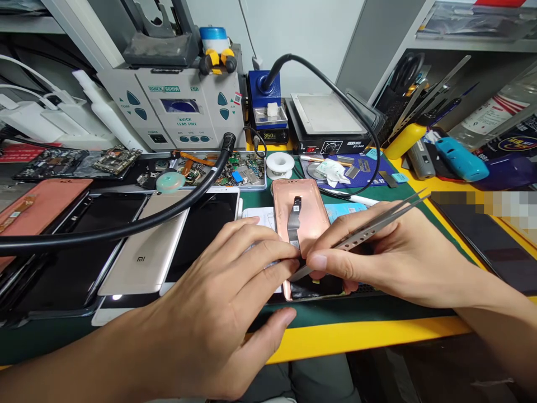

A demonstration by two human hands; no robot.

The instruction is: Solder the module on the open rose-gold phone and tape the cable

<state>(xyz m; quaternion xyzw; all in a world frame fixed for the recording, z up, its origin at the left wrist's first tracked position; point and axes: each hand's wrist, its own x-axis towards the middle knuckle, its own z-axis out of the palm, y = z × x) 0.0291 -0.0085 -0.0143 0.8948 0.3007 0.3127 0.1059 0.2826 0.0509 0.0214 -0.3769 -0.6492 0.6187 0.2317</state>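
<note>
A rose-gold phone back [308, 210] lies on the green mat, with a dark flex cable [294, 219] along its inside and a black part at its near end. My right hand [369, 254] holds metal tweezers [373, 226] between thumb and fingers; one end points down at the phone's lower left part, the other sticks out to the upper right. My left hand [247, 285] is open, its fingers spread and fingertips at the phone's left edge near the tweezers' low end. What lies under those fingertips is hidden.
Several phones, one a gold phone [145, 246], lie at left under a thick black hose [168, 218]. Behind stand a grey rework station [176, 123], a solder spool [280, 165] and a heating plate [331, 126]. At right are a blue tool [461, 159] and a dark phone [482, 235].
</note>
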